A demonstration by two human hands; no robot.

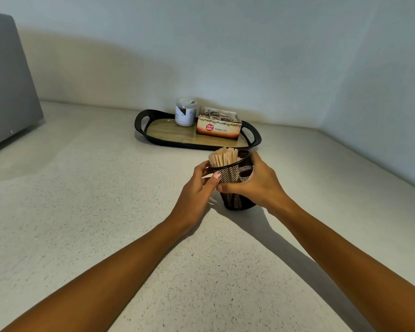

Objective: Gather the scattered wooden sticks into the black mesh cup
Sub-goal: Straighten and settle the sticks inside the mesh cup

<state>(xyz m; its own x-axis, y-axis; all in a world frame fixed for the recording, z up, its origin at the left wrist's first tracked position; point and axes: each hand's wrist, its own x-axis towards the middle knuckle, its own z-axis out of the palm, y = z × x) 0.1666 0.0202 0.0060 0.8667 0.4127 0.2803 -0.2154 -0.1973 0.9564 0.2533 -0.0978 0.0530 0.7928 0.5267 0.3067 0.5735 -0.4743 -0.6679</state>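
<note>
While we look down along our two bare forearms, we see a pale speckled counter (106, 212) that fills most of the view and meets a plain wall (249, 56) at the back. At far left a grey box (7, 80) stands on the counter, well apart from everything else. Behind our hands lies a black tray (143, 129) with a wood-look floor and cut-out handles at both ends. On it a tea box (219, 130) sits at the right, open at the top with packets showing, and a small white jar (185, 112) stands just beside it on the left.

Just in front of the tray stands the cup (237, 173), black mesh, leaning a little to the right, its base on the counter. Our right hand (256, 183) wraps around its right side, fingers curled against the mesh, and covers much of that wall. Our left hand (199, 185) closes on the left rim with thumb and fingertips. Between them the hands hide the cup's middle. The sticks (224, 157) stand bunched inside, their tops fanned above the rim toward the left. One pale sliver (212, 200) shows on the counter beside the left hand; we cannot tell what it is.
</note>
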